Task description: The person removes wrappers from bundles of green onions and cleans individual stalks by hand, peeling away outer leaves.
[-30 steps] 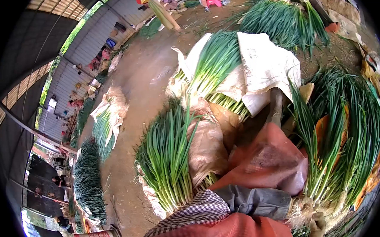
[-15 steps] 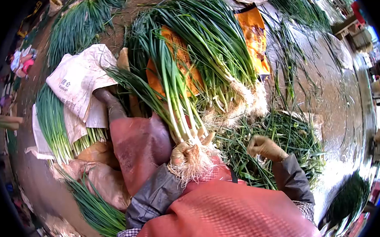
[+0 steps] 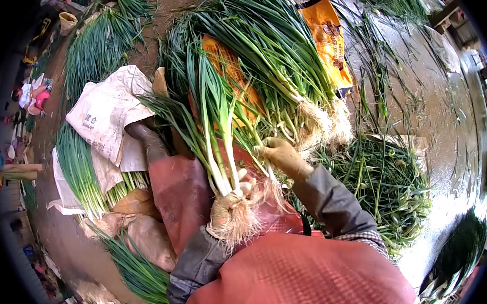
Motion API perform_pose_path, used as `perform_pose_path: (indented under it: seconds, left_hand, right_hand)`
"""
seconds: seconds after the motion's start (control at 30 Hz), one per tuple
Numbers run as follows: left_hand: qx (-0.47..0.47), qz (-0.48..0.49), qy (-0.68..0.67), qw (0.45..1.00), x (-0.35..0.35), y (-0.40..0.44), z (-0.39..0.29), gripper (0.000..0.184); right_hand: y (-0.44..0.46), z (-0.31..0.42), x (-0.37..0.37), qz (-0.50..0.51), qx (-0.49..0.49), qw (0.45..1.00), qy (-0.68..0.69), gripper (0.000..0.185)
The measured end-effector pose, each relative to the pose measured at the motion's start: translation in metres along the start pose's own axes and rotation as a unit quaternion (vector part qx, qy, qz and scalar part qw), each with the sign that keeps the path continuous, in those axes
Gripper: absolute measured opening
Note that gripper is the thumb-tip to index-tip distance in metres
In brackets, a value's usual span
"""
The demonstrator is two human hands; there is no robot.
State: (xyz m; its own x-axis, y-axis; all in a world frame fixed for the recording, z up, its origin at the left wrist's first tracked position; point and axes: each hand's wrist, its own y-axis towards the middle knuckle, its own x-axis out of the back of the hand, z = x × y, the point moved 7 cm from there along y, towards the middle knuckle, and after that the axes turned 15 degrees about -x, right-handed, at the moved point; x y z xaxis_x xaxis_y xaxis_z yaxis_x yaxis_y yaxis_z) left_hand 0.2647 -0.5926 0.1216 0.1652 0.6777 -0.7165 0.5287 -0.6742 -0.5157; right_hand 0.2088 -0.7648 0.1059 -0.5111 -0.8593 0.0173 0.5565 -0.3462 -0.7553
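Note:
My left hand [image 3: 231, 205], in a tan glove, is wrapped round a bunch of green onions [image 3: 214, 128] just above their pale, shaggy roots. The leaves fan out forward over my lap. To the right of that bunch, my gloved right hand [image 3: 279, 155] pinches a single green onion [image 3: 267, 167] by its stem, and its roots dangle below the fingers. A larger heap of green onions [image 3: 281, 60] lies in front of me, partly over orange plastic bags [image 3: 327, 43], with roots toward me.
A pile of stripped leaves [image 3: 382, 187] lies on the right. Neat bundles of green onions [image 3: 83, 165] lie on the left beside a white woven sack [image 3: 109, 109]. A red apron [image 3: 308, 276] covers my lap. The floor [image 3: 443, 118] is wet.
My right hand has moved left from above the leaf pile to the held bunch and now grips one stalk. My left hand has shifted slightly left and down with the bunch.

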Motion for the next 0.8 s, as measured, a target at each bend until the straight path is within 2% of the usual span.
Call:
perform_pose_path:
  seconds: [0.03,0.07,0.13,0.2,0.27,0.3,0.37,0.47,0.5,0.53,0.6,0.63,0.67,0.73,0.8]
  left_hand:
    - [-0.005,-0.014,0.027,1.0,0.004,0.004,0.004,0.052]
    - [0.068,0.079,-0.027,0.994,0.004,0.006,0.018,0.051]
    - [0.076,0.074,-0.02,0.994,-0.006,0.007,0.033,0.046]
    - [0.113,0.041,-0.032,0.992,-0.011,0.001,0.04,0.043]
    - [0.255,0.077,-0.184,0.946,0.015,0.002,0.055,0.044]
    - [0.259,0.074,-0.181,0.946,0.012,0.0,0.055,0.044]
    - [0.152,0.085,-0.076,0.982,0.003,0.002,0.044,0.048]
    - [0.148,0.064,-0.077,0.984,0.001,0.0,0.039,0.051]
    - [0.151,0.048,-0.082,0.984,0.011,0.001,0.041,0.052]
    - [0.156,0.048,-0.081,0.983,0.01,0.001,0.039,0.052]
    - [0.19,0.008,-0.184,0.964,0.003,-0.001,0.039,0.053]
    - [0.164,0.001,-0.166,0.972,0.007,-0.001,0.037,0.053]
    - [0.147,0.036,-0.105,0.983,-0.002,-0.003,0.031,0.053]
    - [0.13,0.022,-0.126,0.983,0.009,-0.001,0.031,0.052]
    - [0.148,0.023,-0.123,0.981,-0.002,-0.01,0.023,0.052]
  right_hand:
    - [-0.004,-0.003,-0.005,-0.002,0.022,1.0,0.008,0.03]
    - [-0.007,-0.006,-0.011,-0.004,0.043,0.999,0.019,0.031]
    - [-0.024,-0.007,-0.023,0.056,-0.029,0.99,0.123,0.026]
    - [-0.011,-0.015,-0.021,-0.025,0.065,0.997,0.037,0.028]
    - [-0.009,-0.016,-0.024,0.021,-0.012,0.998,0.065,0.032]
    - [0.0,-0.01,-0.024,0.025,-0.001,0.997,0.067,0.032]
    - [0.025,0.0,-0.023,0.05,0.026,0.997,0.056,0.028]
    - [0.038,0.0,-0.024,0.05,0.069,0.994,0.063,0.018]
    - [0.023,-0.004,-0.016,0.044,0.026,0.994,0.094,0.015]
    - [0.012,-0.016,-0.007,0.082,0.01,0.978,0.192,0.014]
    - [-0.034,-0.039,0.026,0.114,0.034,0.979,0.168,0.017]
    - [-0.064,-0.048,0.041,0.091,0.042,0.975,0.197,0.019]
    - [-0.089,-0.061,0.054,0.101,0.033,0.969,0.222,0.017]
    - [-0.115,-0.125,0.077,0.119,-0.028,0.968,0.218,0.018]
    - [-0.134,-0.222,0.107,0.078,-0.254,0.961,0.071,0.015]
